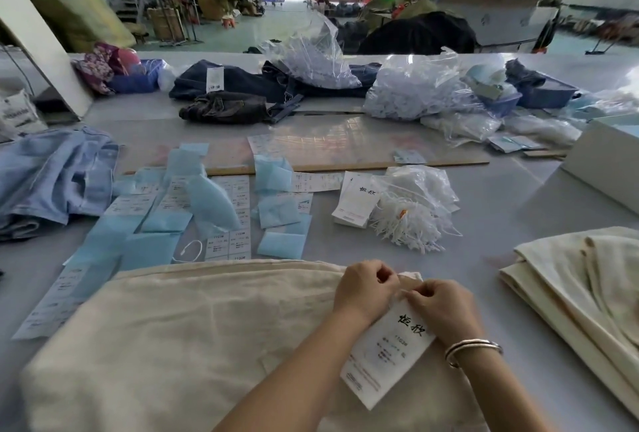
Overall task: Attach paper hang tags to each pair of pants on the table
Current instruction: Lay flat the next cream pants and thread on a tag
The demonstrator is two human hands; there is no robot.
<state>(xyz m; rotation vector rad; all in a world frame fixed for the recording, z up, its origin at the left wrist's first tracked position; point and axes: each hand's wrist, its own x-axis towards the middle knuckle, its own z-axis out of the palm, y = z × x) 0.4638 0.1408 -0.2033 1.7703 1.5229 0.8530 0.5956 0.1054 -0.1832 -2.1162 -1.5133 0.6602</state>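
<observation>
- Head view: we see cream pants (193,335) lying flat at the near table edge, woven and soft, their long axis running left to right.
- Our left hand (366,290) pinches at the waistband corner, fingers curled.
- The tag (390,352), a white paper rectangle with black print, slants from upper right to lower left.
- Our right hand (444,310) pinches its top end.

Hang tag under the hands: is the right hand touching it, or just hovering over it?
Touching. The head view shows the right hand with fingers curled, pinching the top edge of the hang tag, which lies on the cream pants.
</observation>
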